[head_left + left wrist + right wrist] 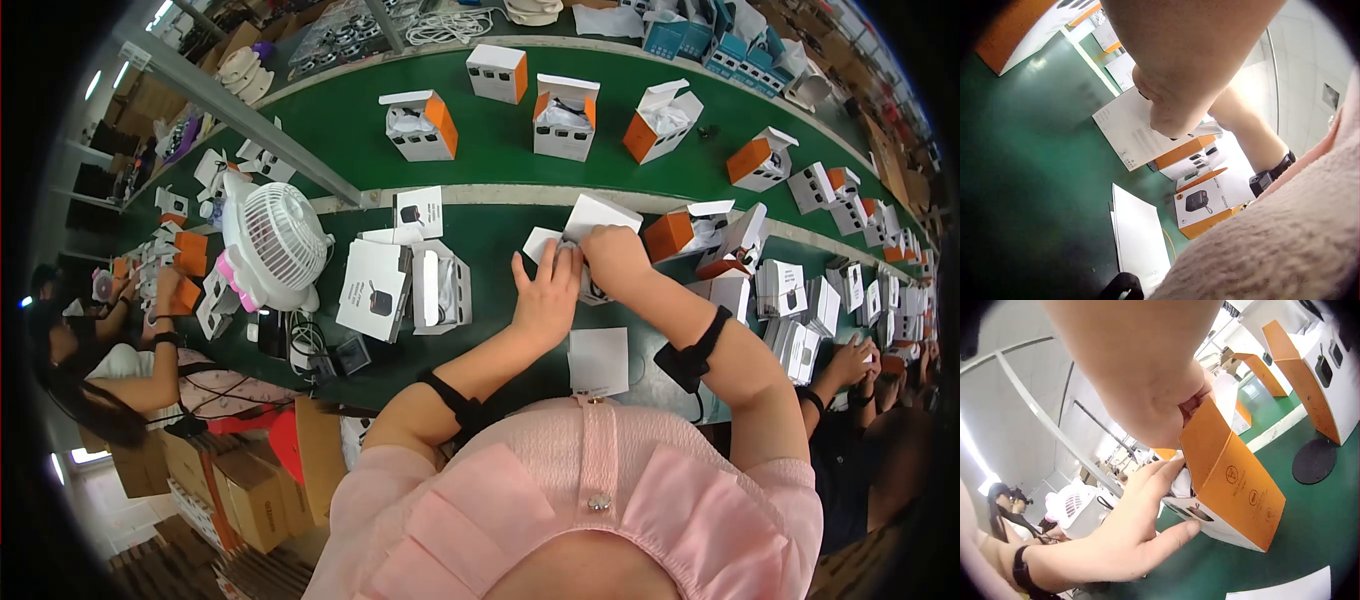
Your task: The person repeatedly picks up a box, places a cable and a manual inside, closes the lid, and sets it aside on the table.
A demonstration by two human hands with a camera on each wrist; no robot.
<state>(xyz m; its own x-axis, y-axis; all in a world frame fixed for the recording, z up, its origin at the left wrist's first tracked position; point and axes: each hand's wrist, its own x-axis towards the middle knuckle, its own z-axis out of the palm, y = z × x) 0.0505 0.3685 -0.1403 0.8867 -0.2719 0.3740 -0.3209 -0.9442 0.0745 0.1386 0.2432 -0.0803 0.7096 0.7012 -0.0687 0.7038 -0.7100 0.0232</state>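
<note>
1. The box [1241, 494] stands upright on the bench [500, 350], close to the rail [500, 192] along its far edge, with its top open and an orange side flap up. White wrapping [1182, 483] shows in its mouth.
2. From where I stand, the left hand [548, 300] looks spread, thumb well out, its fingers straight and laid against the box's mouth. The right hand [612, 260] bends over the top, fingers curled; I can't tell what they pinch, if anything, as the tips are hidden.
3. A hard push on the wrapping could crumple it or leave it proud of the rim, and then the lid would sit badly. The raised flap could crease if a finger catches it. Uneven pressure could skid or tip the box.
4. To the person's right, an open box [670, 237] is near enough for a knuckle to knock. A white sheet [598, 361] lies towards the near edge, under the forearms' reach. Left are another open box [455, 290], a stack [372, 290] and the fan [275, 245].
</note>
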